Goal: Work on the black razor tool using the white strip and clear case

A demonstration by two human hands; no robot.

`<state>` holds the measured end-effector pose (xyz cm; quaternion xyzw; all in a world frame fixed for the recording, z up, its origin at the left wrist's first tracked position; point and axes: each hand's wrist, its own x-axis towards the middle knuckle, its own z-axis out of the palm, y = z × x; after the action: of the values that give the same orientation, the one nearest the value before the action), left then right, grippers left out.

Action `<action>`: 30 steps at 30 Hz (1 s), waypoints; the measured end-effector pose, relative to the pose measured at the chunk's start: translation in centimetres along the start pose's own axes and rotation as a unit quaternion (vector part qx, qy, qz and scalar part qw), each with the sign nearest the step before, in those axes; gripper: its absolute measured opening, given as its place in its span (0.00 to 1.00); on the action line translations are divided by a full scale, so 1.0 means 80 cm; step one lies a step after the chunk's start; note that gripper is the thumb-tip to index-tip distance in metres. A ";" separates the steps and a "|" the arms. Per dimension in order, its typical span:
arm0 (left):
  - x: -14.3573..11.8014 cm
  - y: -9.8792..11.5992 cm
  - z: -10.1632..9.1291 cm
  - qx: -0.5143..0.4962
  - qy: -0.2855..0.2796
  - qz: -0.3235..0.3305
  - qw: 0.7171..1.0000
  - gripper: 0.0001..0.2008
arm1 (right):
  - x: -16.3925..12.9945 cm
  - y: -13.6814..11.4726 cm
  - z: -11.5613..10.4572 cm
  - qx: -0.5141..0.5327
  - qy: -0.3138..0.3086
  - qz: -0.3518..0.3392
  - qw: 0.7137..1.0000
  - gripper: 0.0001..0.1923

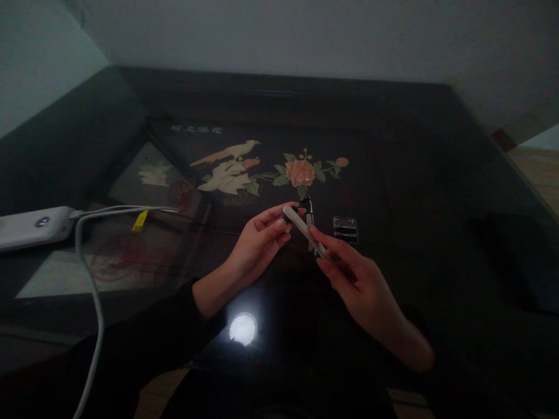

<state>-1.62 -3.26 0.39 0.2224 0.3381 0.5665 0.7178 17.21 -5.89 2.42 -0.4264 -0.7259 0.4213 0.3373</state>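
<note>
The right hand pinches a slim, pale grey bar with a rounded end between thumb and fingers, its far tip slanting up to the fingertips of the left hand. The left thumb and fingers are drawn narrowly together on a small, dark piece, partly hidden by the bar; what it is cannot be told. Just beyond the bar's middle is a thin, bright-edged item, also partly covered. Near the right fingers sits a small, clear plastic rectangular box, divided by crosswise bands; its dark interior is too dim to read. Well to the left lies a white, rounded power-bank-like device with a white cable plugged into its end and a yellow tag beside the cable. All this is over a glossy black tabletop decorated with a pale bird, a pink flower and light characters, and reflecting a round white light. Pale walls meet behind it, and wood-toned flooring shows at right.
</note>
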 end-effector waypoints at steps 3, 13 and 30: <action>-0.001 0.000 -0.001 -0.012 0.003 -0.003 1.000 0.23 | 0.003 0.005 -0.001 -0.012 0.011 -0.007 1.000 0.22; 0.000 -0.002 -0.001 -0.024 0.004 0.007 1.000 0.22 | 0.005 0.008 -0.002 -0.023 0.027 0.006 0.999 0.23; 0.003 -0.001 0.001 -0.010 0.006 -0.004 1.000 0.20 | 0.000 0.000 0.000 -0.001 -0.012 -0.001 1.000 0.22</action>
<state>-1.47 -3.02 0.33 0.2107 0.3380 0.5682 0.7200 17.17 -5.88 2.43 -0.4207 -0.7307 0.4251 0.3292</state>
